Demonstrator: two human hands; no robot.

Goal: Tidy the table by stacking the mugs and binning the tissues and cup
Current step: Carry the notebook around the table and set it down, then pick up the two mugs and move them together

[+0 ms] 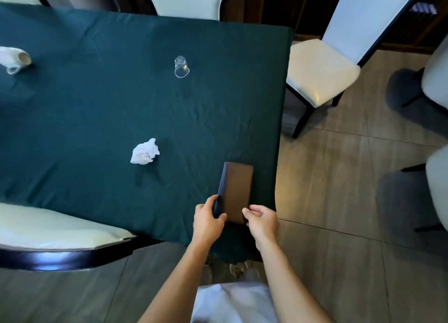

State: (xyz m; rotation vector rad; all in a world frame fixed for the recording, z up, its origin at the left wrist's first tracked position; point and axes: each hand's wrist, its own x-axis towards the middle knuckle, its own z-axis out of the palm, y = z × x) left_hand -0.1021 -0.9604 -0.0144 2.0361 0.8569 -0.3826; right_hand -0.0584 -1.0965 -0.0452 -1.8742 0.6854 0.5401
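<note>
A dark brown box (236,189) stands at the table's near right corner. My left hand (208,219) grips its left side and my right hand (261,219) grips its near right edge. A crumpled white tissue (144,152) lies on the dark green tablecloth (97,104), to the left of the box. Farther back a clear plastic cup (180,66) lies on its side. A white mug (14,58) lies tipped over at the far left edge of the view, its handle toward me.
White-cushioned chairs with dark frames surround the table: one at the near left (48,233), one at the right (320,70), others behind and at the far right edge. Tiled floor (339,189) lies to the right of the table.
</note>
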